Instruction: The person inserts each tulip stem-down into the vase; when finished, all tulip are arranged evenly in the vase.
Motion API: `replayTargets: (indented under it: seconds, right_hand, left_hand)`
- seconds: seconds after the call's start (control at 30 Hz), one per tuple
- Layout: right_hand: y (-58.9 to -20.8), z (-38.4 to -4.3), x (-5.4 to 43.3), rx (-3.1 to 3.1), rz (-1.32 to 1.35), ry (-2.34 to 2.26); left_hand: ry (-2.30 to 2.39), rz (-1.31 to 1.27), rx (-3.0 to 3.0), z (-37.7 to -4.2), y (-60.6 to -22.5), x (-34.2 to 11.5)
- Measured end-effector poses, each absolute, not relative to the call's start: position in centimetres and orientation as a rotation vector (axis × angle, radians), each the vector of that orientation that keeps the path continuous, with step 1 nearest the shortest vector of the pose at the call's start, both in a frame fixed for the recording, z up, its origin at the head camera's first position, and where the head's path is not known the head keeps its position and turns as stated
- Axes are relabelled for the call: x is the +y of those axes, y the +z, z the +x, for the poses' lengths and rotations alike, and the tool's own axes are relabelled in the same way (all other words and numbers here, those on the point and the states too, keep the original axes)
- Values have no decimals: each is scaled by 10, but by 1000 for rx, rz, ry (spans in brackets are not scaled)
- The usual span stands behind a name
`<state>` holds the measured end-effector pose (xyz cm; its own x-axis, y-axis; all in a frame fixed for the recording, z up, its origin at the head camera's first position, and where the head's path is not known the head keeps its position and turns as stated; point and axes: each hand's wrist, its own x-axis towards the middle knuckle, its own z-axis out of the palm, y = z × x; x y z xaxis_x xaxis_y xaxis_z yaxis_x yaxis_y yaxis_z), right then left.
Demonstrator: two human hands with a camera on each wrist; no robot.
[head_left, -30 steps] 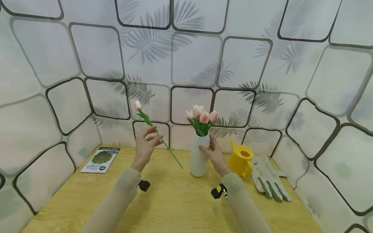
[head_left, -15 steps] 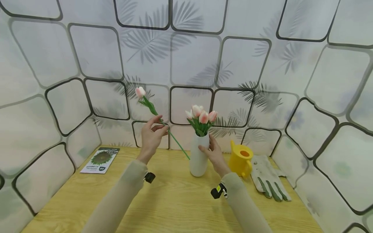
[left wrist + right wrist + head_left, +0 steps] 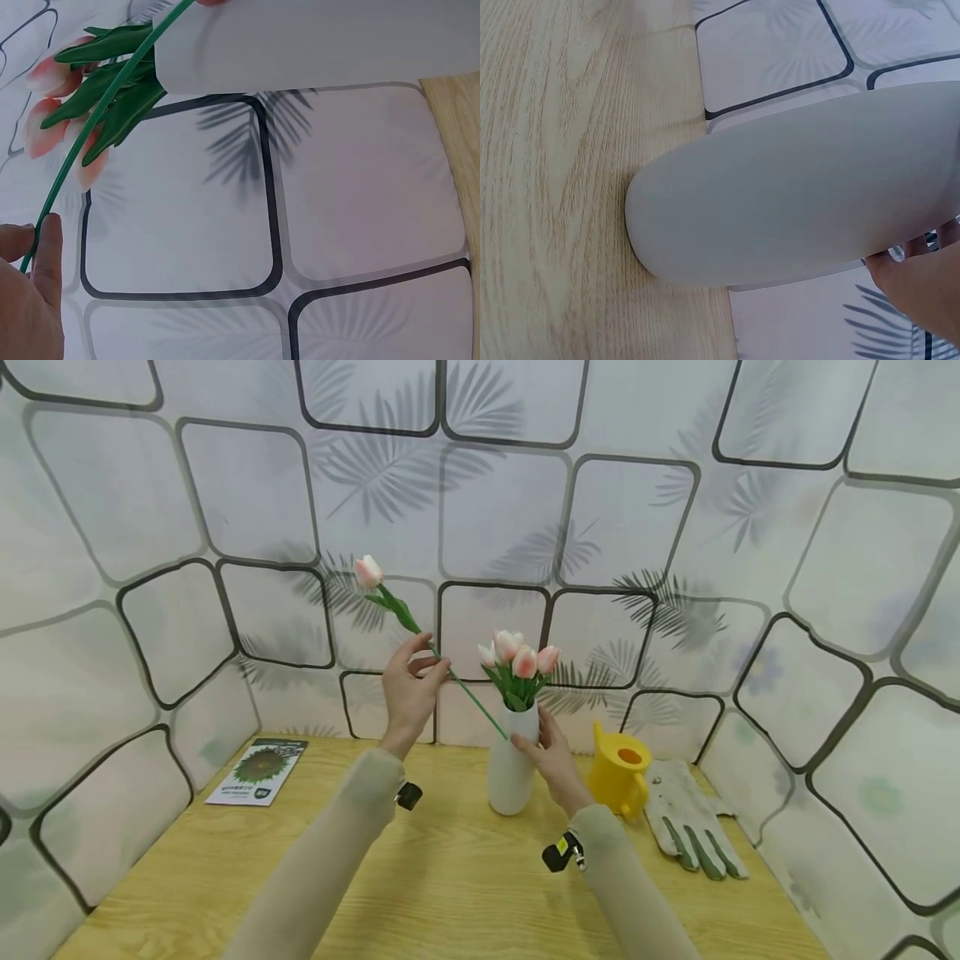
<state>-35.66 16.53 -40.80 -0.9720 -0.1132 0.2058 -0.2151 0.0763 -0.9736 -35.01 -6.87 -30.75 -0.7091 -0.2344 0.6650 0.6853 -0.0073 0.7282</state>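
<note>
A single pink-and-white tulip point(image 3: 368, 572) is pinched by its green stem point(image 3: 112, 88) in my left hand point(image 3: 411, 687). It slants, bloom up to the left, and the stem's lower end appears in front of the white vase point(image 3: 510, 777) near its upper part. Several more tulips point(image 3: 517, 657) stand in that vase, their blooms and leaves above the rim. My right hand point(image 3: 555, 760) grips the vase's upper right side, thumb in front. In the right wrist view the vase point(image 3: 780, 195) stands on the wooden table, with the fingers point(image 3: 907, 277) partly hidden around it.
A yellow watering can point(image 3: 619, 772) stands right of the vase. Beyond it lies a pair of grey-and-green gloves point(image 3: 690, 818). A seed packet with a sunflower picture point(image 3: 258, 772) lies at the left of the wooden table point(image 3: 450, 885). Patterned cloth walls enclose the back and sides.
My left hand has moved up and to the right with the tulip, bringing its stem end up in front of the vase. The right hand and vase have stayed in place.
</note>
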Motion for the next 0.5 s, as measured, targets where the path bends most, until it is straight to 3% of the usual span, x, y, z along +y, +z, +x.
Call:
replayTargets:
  seconds: [0.5]
  right_hand:
    - [-408, -354, 165, -2227, 364, 2063]
  left_hand:
    - [-1818, -463, -1496, -356, -290, -60]
